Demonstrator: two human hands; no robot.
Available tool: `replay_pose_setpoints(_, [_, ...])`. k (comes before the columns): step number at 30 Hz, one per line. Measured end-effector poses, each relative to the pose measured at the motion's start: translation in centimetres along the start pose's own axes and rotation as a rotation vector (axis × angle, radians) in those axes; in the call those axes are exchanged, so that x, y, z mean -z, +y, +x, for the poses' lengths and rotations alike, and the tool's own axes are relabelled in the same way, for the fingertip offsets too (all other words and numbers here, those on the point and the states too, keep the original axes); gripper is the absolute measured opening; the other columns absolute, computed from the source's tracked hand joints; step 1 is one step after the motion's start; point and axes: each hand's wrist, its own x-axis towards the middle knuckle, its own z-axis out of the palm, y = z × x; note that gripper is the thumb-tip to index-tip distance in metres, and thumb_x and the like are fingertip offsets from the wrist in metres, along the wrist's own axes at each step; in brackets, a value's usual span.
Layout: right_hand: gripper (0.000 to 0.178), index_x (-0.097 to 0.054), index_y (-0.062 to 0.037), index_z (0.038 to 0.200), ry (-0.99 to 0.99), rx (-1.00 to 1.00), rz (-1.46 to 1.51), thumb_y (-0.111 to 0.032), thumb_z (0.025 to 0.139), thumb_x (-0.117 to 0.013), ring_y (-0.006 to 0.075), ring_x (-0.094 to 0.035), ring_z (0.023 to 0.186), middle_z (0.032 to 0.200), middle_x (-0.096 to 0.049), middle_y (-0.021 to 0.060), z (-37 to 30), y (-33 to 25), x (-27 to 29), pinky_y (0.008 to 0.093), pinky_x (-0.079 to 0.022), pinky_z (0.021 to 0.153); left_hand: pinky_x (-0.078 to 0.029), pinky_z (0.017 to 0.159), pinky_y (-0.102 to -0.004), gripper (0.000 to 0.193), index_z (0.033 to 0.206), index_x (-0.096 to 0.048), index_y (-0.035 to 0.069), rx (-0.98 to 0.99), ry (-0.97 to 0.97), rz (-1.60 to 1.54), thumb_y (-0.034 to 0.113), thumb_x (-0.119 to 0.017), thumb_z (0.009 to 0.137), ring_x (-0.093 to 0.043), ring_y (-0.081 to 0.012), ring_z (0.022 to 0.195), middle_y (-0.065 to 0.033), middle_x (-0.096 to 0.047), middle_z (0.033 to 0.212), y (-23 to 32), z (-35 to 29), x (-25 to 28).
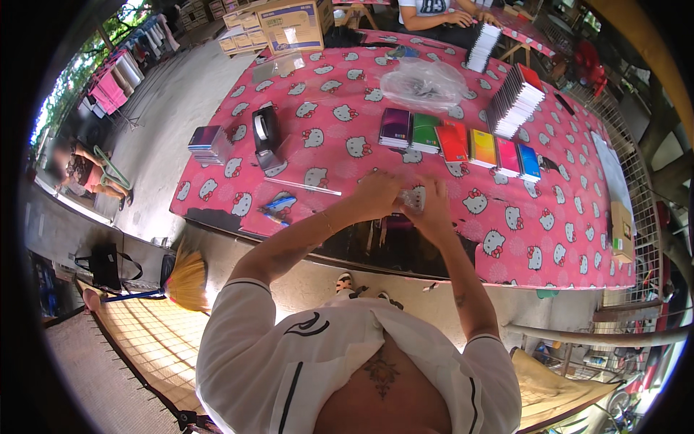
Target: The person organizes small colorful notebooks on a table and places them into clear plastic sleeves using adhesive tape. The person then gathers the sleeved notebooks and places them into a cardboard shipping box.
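Observation:
My left hand (377,194) and my right hand (434,211) meet near the table's front edge, fingers closed on a small piece of clear plastic (414,197). Just beyond them runs a row of small notebook piles: purple (395,124), green (425,132), red (452,140), yellow (482,147), pink (507,156) and blue (529,162). A black tape dispenser (265,137) stands to the left of my hands. Nearer to me lie a blue pen-like item (279,204) and a clear strip (303,186). My fingers partly cover the plastic.
A pink patterned cloth (535,217) covers the table. Tall notebook stacks (515,103) stand at the far right, and a small stack (210,145) at the left. A crumpled clear bag (423,83) lies farther back. Another person (434,16) sits across the table. Cardboard boxes (293,27) stand behind.

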Motion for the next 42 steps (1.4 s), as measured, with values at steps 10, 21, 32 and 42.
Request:
replay_pose_setpoints(10, [0.039, -0.060, -0.0050, 0.121, -0.170, -0.524, 0.700, -0.007, 0.085, -0.074, 0.0137, -0.059, 0.095, 0.102, -0.063, 0.0058, -0.2, 3.9, -1.9, 0.0278, -0.050, 0.080, -0.053, 0.073, -0.0335, 0.031, 0.114, -0.066, 0.006, 0.621, 0.609, -0.348, 0.010, -0.071, 0.084, -0.067, -0.0218, 0.081, -0.0103, -0.070, 0.092, -16.8, -6.8, -1.5])
replay_pose_setpoints(21, [0.033, -0.064, -0.0050, 0.117, -0.102, -0.564, 0.588, -0.012, 0.086, -0.074, 0.0137, -0.059, 0.096, 0.108, -0.064, 0.0046, -1.0, 5.7, -1.3, 0.0279, -0.048, 0.084, -0.045, 0.062, -0.0314, 0.025, 0.089, -0.071, 0.004, 1.387, 0.709, -0.940, 0.025, -0.081, 0.079, -0.054, -0.0128, 0.070, 0.0015, -0.053, 0.070, -29.9, -11.8, 4.0])
replay_pose_setpoints(32, [0.033, -0.063, -0.0056, 0.118, -0.097, -0.530, 0.627, -0.012, 0.087, -0.073, 0.0130, -0.058, 0.098, 0.106, -0.063, 0.0045, -1.0, 4.4, -1.8, 0.0269, -0.050, 0.080, -0.057, 0.068, -0.0414, 0.026, 0.087, -0.071, 0.002, 1.198, 0.293, 0.531, 0.026, -0.062, 0.090, -0.073, -0.0331, 0.078, -0.0170, -0.073, 0.083, -26.6, -13.5, 5.7])
replay_pose_setpoints(42, [0.039, -0.061, -0.0068, 0.121, -0.012, -0.500, 0.619, -0.011, 0.084, -0.075, 0.0143, -0.061, 0.095, 0.106, -0.065, 0.0068, -1.0, 4.9, -3.7, 0.0281, -0.051, 0.080, -0.052, 0.062, -0.0383, 0.020, 0.083, -0.070, 0.007, -0.204, -0.404, -0.358, 0.027, -0.074, 0.081, -0.069, -0.0256, 0.070, -0.0089, -0.070, 0.074, -5.2, 5.5, 6.1])
